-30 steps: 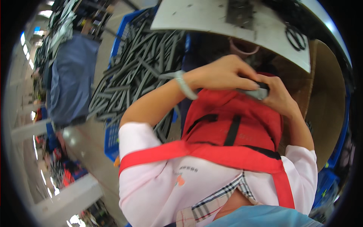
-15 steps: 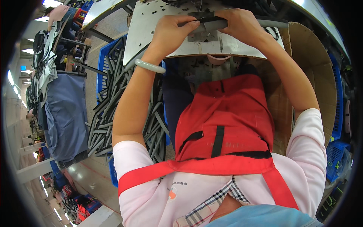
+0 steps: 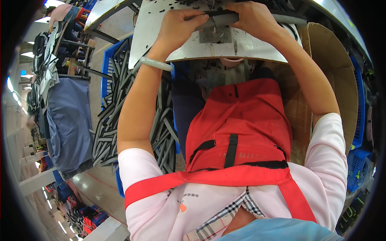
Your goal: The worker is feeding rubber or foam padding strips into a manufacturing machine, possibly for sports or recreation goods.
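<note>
A long grey strip with a black edge (image 3: pixel 220 20), looking like a padded tube, crosses the far part of the white worktable (image 3: pixel 155 38). My left hand (image 3: pixel 177 30) pinches its left end between thumb and fingers. Further along, my right hand (image 3: pixel 257 19) is closed around the same strip, whose tail runs out to the right past my wrist. Below the strip, a square metal plate (image 3: pixel 215 37) is set into the tabletop. Part of a machine (image 3: pixel 210 4) shows at the top edge, mostly cut off.
Left of me, a blue crate (image 3: pixel 105 76) overflows with similar grey and black strips (image 3: pixel 120 108). An open cardboard box (image 3: pixel 335 76) stands at my right, beside more blue crates (image 3: pixel 357 172). Small black scraps (image 3: pixel 167 14) litter the tabletop. A red apron (image 3: pixel 245 120) covers my lap.
Both hands have shifted slightly away from me with the strip, uncovering more of the metal plate. Their hold on it stays the same.
</note>
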Demonstrator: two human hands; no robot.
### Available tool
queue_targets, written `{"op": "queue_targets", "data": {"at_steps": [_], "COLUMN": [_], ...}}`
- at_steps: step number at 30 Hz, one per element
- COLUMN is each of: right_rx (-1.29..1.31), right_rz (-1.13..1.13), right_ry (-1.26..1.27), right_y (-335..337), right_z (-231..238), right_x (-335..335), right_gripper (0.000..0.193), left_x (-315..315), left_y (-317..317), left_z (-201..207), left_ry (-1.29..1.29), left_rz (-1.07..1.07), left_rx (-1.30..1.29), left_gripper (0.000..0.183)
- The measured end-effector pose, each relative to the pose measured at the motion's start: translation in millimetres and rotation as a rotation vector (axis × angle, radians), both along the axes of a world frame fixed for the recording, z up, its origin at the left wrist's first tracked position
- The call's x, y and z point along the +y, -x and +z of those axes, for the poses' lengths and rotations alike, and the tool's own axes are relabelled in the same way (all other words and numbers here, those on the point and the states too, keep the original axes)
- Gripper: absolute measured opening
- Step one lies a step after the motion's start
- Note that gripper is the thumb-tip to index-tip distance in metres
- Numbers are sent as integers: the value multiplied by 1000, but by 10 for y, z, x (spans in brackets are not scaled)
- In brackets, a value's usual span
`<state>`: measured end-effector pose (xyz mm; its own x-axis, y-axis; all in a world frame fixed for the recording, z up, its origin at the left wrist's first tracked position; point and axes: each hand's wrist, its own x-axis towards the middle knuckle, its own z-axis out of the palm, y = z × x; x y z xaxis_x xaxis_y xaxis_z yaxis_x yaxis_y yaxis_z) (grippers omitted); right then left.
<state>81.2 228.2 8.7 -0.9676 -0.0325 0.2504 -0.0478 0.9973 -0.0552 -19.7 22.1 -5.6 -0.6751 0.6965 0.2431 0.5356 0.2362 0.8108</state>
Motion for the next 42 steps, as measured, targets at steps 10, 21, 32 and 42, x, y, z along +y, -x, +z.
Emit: {"op": "queue_targets", "data": {"at_steps": [10,21,32,42], "right_rx": [-33,434,-153,-78], "right_rz": [-103,729,85,29], "right_ry": [-128,-66,287,141], "right_y": [354,-594,-698,-488], "right_z": [-64,-934,-121,301], "right_x": [208,-1237,-139,99], "right_gripper": [37,13,41,51], "left_x": [281,362,-536,-107], "left_y": [361,-575,-374,-61], "left_z": [-100,131,-270,54], "left_ry": [-18,285,185,86], "left_rz": [70,-66,-216,-107], "left_rx": [-176,-208,-560,-112], "left_gripper": [23,24,34,36]}}
